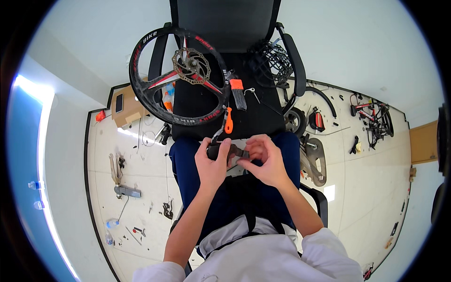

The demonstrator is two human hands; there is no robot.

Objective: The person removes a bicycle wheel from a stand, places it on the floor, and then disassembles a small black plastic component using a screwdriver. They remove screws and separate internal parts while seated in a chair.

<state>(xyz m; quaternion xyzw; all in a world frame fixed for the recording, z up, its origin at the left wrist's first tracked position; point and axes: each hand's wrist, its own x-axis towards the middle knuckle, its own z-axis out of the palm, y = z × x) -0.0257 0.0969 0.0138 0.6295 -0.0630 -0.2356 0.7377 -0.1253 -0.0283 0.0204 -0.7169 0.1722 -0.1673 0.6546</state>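
The left hand (211, 167) grips a dark, rounded piece (213, 151) over the blue-trousered lap (290, 152); I can't tell if the right hand (268, 165) grips too. Best hold it steady, touch gently.

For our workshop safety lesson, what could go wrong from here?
The wheel overhangs the left side of the chair seat, so a bump might tip it off. The orange-handled tool lies near the seat's front edge and could be knocked down. The dark part between the left hand and right hand might slip.
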